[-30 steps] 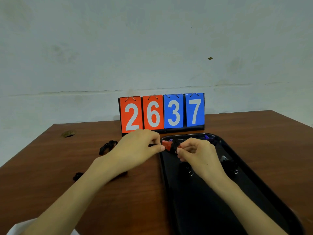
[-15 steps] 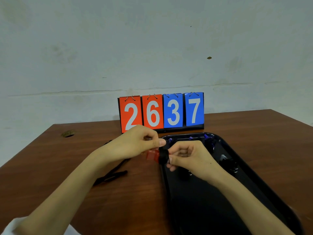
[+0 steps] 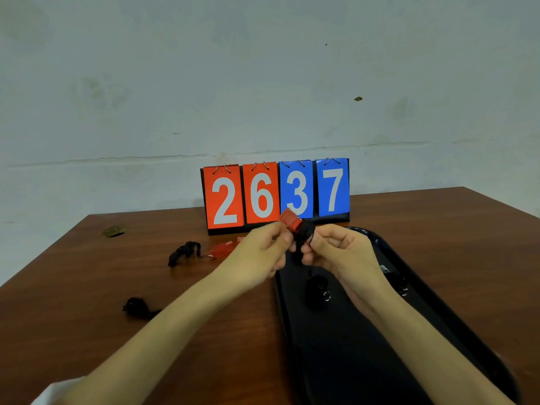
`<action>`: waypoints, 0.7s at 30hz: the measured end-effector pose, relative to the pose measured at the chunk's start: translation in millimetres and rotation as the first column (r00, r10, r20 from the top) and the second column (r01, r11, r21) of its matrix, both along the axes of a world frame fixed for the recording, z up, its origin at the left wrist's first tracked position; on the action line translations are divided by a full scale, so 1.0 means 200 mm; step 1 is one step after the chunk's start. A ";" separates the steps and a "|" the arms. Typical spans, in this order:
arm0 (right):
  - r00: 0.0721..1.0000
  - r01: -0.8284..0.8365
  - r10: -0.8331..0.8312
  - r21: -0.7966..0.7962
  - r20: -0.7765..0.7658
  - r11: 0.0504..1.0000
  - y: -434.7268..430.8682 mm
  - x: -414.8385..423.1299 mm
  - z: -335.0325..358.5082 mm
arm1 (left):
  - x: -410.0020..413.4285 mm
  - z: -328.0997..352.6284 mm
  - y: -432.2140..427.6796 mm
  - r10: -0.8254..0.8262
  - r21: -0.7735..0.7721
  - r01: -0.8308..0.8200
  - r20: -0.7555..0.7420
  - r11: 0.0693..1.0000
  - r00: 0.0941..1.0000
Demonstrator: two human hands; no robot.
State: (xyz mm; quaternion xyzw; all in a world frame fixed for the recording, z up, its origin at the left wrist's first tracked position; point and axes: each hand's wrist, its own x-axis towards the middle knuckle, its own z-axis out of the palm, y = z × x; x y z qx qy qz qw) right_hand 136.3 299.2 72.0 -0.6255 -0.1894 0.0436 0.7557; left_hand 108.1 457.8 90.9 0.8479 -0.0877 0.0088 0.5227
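Fingers [image 3: 282, 239] of left hand [image 3: 257, 255] and right hand [image 3: 342, 249] pinch the cord-wrapped red piece [image 3: 290, 220].

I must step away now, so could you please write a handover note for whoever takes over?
Left hand pinches the red piece; right hand pinches the black cord wound at its base, both held above the tray edge.
Done, it seems: a second red piece and two loose cords lie on the table.
Left: likely freeing this cord; dark bundles wait in the tray.
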 end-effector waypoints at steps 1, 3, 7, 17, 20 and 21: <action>0.999 0.039 -0.039 -0.010 -0.011 0.999 0.00 0.01 0.00 | 0.00 -0.02 -0.01 0.023 0.106 -0.027 0.039 0.994 0.999; 0.991 0.133 -0.134 -0.070 -0.009 0.989 0.00 0.02 -0.01 | 0.00 -0.04 -0.02 0.045 0.297 -0.077 0.115 0.952 0.992; 0.925 0.371 -0.316 -0.323 0.211 0.871 0.00 0.03 -0.04 | -0.03 -0.03 -0.02 -0.007 0.533 -0.070 0.140 0.843 0.990; 0.872 0.368 -0.043 -0.595 0.488 0.715 0.03 -0.01 -0.08 | -0.05 0.08 0.04 -0.069 0.669 -0.167 0.312 0.724 0.948; 0.864 0.329 0.039 -0.622 0.501 0.711 0.04 -0.02 -0.08 | -0.03 0.09 0.08 -0.024 0.591 -0.168 0.304 0.789 0.952; 0.858 0.330 0.048 -0.620 0.511 0.712 0.04 -0.02 -0.09 | -0.02 0.09 0.09 -0.009 0.564 -0.170 0.301 0.808 0.954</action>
